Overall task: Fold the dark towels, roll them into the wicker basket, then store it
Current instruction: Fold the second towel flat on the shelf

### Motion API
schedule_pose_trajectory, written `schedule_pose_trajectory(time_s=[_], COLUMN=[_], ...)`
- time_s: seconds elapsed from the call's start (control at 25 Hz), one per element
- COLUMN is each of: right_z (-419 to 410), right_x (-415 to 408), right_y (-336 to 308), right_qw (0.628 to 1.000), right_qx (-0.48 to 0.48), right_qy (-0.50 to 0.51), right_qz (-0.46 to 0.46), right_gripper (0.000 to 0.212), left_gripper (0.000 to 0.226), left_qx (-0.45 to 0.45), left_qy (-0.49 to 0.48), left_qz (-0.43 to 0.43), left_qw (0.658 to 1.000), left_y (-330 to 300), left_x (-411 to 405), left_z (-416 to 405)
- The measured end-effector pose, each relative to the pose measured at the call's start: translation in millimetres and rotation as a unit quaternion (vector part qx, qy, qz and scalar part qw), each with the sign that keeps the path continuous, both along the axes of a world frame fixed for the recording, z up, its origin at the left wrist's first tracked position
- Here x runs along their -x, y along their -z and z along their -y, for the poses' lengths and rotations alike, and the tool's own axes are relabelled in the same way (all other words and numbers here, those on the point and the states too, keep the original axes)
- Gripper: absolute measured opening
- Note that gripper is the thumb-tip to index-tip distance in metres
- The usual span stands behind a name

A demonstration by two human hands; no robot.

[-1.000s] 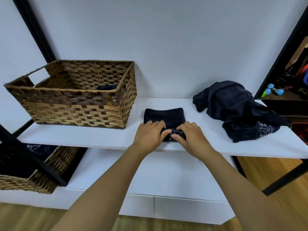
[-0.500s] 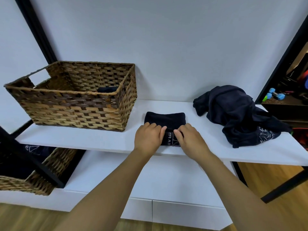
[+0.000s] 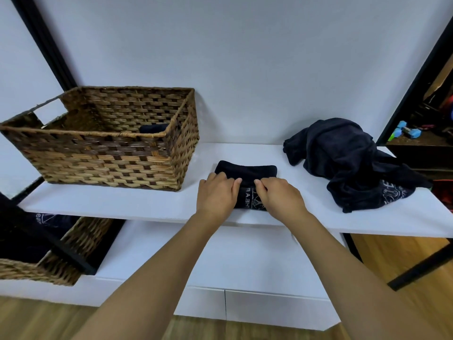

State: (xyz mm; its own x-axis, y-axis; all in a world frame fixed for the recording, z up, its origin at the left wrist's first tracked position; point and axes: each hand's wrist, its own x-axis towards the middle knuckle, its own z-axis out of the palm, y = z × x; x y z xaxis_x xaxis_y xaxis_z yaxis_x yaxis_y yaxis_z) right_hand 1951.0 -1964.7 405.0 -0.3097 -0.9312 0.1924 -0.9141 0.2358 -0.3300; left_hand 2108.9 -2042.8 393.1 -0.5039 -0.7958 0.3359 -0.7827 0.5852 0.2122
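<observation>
1. Head camera view: a folded dark towel [image 3: 246, 173] lies near the front edge of the white shelf [image 3: 122, 202], partly rolled from its near end.
2. Left hand [image 3: 217, 196] and right hand [image 3: 278, 198] sit side by side on the roll, fingers curled over it and clamped on the cloth.
3. White print shows between the hands; only "A" and a round emblem can be made out, upside down.
4. A wicker basket [image 3: 103, 153] stands to the left, with a dark roll [image 3: 153, 128] inside.
5. Right of the hands, a crumpled dark towel pile [image 3: 343, 158] shows white lettering too small to read.
6. A second basket [image 3: 61, 251] sits lower left.
</observation>
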Motion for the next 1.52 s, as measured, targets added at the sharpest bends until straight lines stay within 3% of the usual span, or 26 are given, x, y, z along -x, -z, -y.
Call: schedule_pose_trajectory(time_s=[0.12,0.32,0.48,0.6,0.76,0.84,0.96,1.08,1.2,1.36,1.52], right_z=[4,-3,-31,-41,-40,-36,-24,-22,-35,-35,-27], right_x=[1,1,-5,4,4,4,9,12,8,5,-1], right_y=[-6,-4,26,43,32,21,7,2,14,25,24], right_qw=[0.997,0.99,0.993,0.981,0.99,0.997,0.995,0.989,0.993,0.996,0.996], right_qx=[-0.035,-0.016,0.11,0.133,0.102,0.066,0.001,-0.008,0.039,0.071,0.086], right_qy=[0.021,0.026,-0.037,-0.073,-0.056,-0.039,-0.018,-0.014,-0.026,-0.046,-0.006], right_qz=[0.058,0.135,0.0,-0.118,-0.078,-0.029,0.094,0.146,0.108,0.037,0.026], right_gripper=[0.051,0.047,0.028,0.049,0.054,0.049,0.042,0.04,0.028,0.043,0.043], left_gripper=[0.044,0.042,0.051,0.054,0.053,0.045,0.034,0.036,0.044,0.05,0.053], left_qx=[0.125,0.162,-0.002,-0.103,-0.164,-0.082,0.141,0.176,0.152,-0.007,-0.122], left_qy=[0.025,0.058,0.027,0.02,0.054,0.071,0.1,0.099,0.084,0.032,0.033], left_qz=[-0.031,-0.028,0.021,0.019,-0.002,-0.012,-0.006,-0.004,-0.009,0.029,0.047], left_qw=[0.991,0.985,0.999,0.994,0.985,0.994,0.985,0.979,0.985,0.999,0.991], left_y=[19,13,-9,-18,-19,-13,11,23,12,-14,-21], left_x=[-10,-9,0,3,-2,-6,-14,-18,-11,-2,2], left_z=[-11,-2,4,10,10,5,-7,-10,-4,4,16])
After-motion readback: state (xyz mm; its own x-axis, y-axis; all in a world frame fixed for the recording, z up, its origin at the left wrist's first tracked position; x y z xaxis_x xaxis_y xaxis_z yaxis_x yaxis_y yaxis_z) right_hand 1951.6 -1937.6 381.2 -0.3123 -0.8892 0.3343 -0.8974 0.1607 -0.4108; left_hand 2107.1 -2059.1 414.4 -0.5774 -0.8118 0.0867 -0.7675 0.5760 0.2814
